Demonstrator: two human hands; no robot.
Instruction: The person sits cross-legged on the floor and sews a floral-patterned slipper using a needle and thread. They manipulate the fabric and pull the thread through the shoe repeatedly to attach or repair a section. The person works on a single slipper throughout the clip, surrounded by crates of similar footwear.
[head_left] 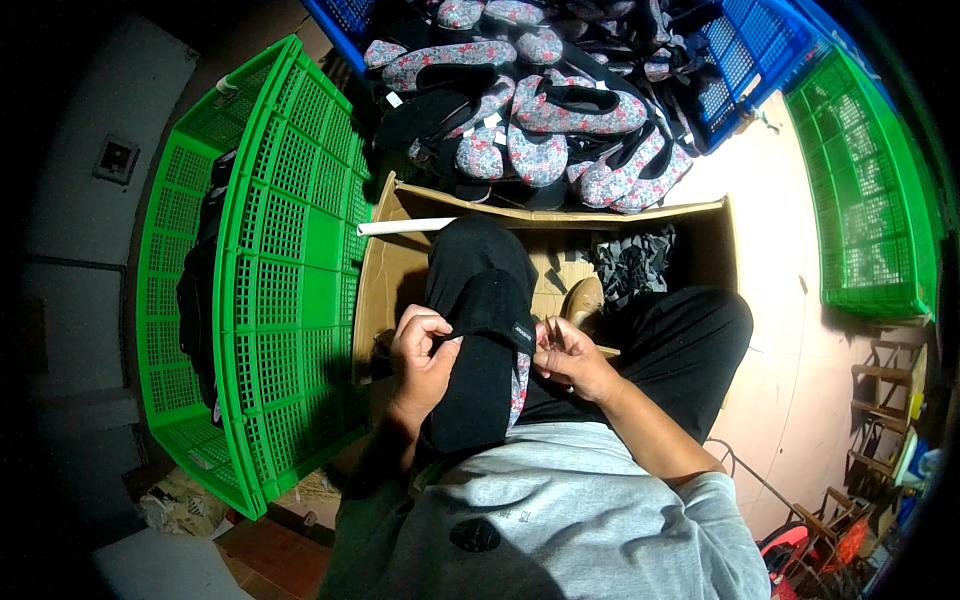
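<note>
A black slipper (478,385) lies lengthwise over my raised knee, its dark side facing up. A strip of red, grey and white floral fabric shows along its right edge, and a small dark label sits near its far right. My left hand (420,352) pinches the slipper's left edge between thumb and fingers. At the right edge beside the label, my right hand (575,358) is closed in a pinch on the slipper's fabric. Black slipper and black trousers blend together, so the slipper's far outline is hard to make out.
Many floral slippers (580,105) are heaped beyond my knees in a blue crate (755,55). Under my legs stands an open cardboard box (385,270) with dark scraps (635,262) inside. One green crate (300,270) stands close at left, another green crate (865,190) at far right.
</note>
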